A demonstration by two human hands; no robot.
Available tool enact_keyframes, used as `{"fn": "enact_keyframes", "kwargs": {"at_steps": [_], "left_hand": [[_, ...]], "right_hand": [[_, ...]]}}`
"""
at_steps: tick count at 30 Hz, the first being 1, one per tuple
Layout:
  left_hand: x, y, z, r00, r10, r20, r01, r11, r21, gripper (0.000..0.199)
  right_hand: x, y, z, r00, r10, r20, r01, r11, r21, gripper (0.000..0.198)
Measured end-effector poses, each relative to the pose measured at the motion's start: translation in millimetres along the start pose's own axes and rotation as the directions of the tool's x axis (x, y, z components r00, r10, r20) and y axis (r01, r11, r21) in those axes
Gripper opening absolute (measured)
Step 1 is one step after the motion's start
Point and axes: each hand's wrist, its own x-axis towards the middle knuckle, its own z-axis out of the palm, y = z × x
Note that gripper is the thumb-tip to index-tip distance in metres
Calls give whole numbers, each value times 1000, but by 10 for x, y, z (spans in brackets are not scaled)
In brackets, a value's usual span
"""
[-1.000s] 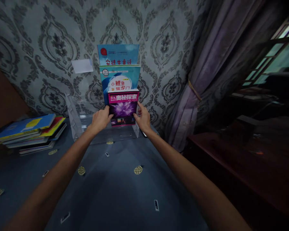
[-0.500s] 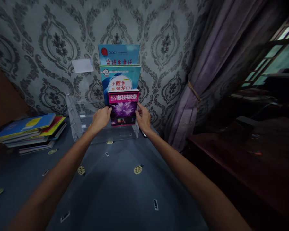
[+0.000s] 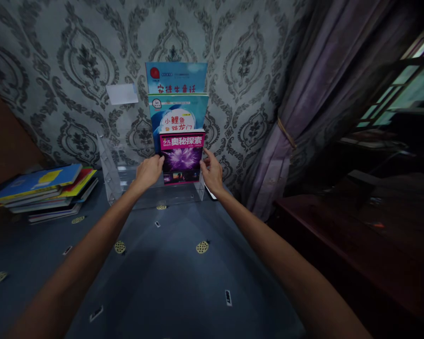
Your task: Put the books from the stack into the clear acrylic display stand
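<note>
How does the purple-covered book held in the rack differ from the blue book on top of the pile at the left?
The purple book stands upright in the clear rack, gripped by the left hand and right hand; the blue book lies flat atop the pile, untouched. The purple cover has a pink title band; the blue cover has a yellow patch. Both rest over the blue tablecloth.

A home room: damask wallpaper (image 3: 74, 61) behind a clear acrylic book rack (image 3: 120, 174), a tied-back purple curtain (image 3: 286, 122) to the rack's right, stacked children's books (image 3: 42, 188) to its left.
</note>
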Motion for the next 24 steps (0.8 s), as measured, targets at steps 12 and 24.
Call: {"fn": "enact_keyframes", "kwargs": {"at_steps": [12, 24], "left_hand": [[-74, 16, -18, 1000, -1, -5, 1, 1000, 20, 48], [-77, 37, -10, 1000, 0, -3, 0, 1000, 14, 46]], "right_hand": [[-4, -58, -50, 1000, -4, -11, 4, 999, 39, 41], [176, -44, -9, 998, 34, 50, -44, 972, 230, 37]]}}
